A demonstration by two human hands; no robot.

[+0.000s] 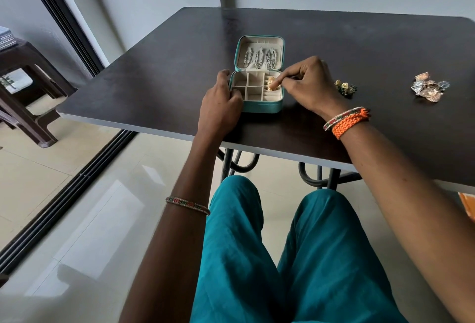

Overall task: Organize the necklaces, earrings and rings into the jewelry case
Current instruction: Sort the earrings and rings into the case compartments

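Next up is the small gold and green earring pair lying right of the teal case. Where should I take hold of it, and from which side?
Pinch the gold and green earring pair by its raised gold tops, coming straight down from above. It lies low on the dark table with bare surface all around, so a side approach would likely just push it. The right hand is nearest.

Dark table (159,70), open teal jewelry case (259,108), gold-green earrings (345,87), jewelry pile (429,87) at right
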